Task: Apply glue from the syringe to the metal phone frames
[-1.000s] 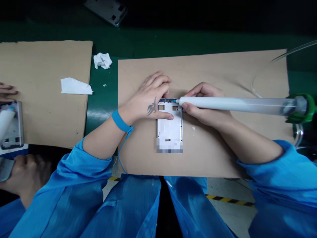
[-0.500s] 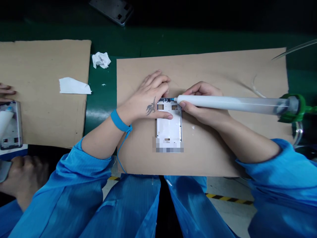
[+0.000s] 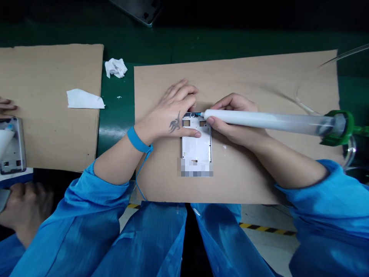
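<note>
A silver-white phone frame (image 3: 196, 148) lies on the cardboard, its dark top edge away from me; its bottom end is blurred out. My left hand (image 3: 177, 111) holds the frame at its upper left, thumb flat across the face and fingers curled by the top edge. In my right hand (image 3: 235, 117) is a long dispensing syringe (image 3: 256, 120) filled with white material, lying nearly level. Its narrow tip is at the frame's top edge, near the middle. Whether the tip touches the frame, I cannot tell. A green cap (image 3: 337, 128) closes the syringe's far end.
Cardboard (image 3: 161, 181) covers the bench before me. Crumpled tissue (image 3: 115, 68) and a flat white sheet (image 3: 85, 99) lie leftward. Beyond them are a co-worker's hand (image 3: 29, 209) and another phone frame (image 3: 17, 148). One more frame (image 3: 144, 10) sits at the back. Clear tubing (image 3: 343, 57) hangs right.
The syringe tip has shifted slightly left along the frame's top edge. My left hand keeps its place on the frame. The whole view has shifted a little.
</note>
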The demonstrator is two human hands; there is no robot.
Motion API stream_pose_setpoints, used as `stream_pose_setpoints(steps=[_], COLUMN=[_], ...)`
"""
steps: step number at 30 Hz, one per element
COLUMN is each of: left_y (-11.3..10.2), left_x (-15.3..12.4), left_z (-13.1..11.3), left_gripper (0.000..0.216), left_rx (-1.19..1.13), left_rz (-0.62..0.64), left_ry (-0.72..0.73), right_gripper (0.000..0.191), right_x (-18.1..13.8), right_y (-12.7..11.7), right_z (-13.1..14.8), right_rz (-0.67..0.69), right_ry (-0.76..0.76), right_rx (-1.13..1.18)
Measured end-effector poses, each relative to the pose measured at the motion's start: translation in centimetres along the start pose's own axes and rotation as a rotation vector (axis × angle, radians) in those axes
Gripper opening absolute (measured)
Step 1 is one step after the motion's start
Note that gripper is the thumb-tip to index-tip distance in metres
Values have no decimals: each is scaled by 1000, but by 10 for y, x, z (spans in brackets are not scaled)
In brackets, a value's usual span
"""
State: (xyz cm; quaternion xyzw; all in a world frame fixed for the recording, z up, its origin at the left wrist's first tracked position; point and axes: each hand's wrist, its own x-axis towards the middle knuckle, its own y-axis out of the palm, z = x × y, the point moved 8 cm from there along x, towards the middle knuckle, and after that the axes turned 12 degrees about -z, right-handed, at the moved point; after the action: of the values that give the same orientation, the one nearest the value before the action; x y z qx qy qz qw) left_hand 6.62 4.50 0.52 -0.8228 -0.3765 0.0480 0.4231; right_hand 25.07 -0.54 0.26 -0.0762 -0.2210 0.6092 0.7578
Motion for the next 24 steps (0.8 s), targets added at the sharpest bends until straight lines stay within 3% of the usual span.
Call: stream_pose_setpoints(steps=[17,24], left_y=[2,2], left_x=[0,-1], left_z=[1,0], left_gripper=[83,83], left_rx=[25,30], left_rz=[10,8], left_ry=[0,1], right_gripper=[39,32], right_x=[0,0], right_y=[-4,-4], right_z=[-4,0], right_rz=[-47,-34], right_ry=[-18,-7], right_rx=[-14,34])
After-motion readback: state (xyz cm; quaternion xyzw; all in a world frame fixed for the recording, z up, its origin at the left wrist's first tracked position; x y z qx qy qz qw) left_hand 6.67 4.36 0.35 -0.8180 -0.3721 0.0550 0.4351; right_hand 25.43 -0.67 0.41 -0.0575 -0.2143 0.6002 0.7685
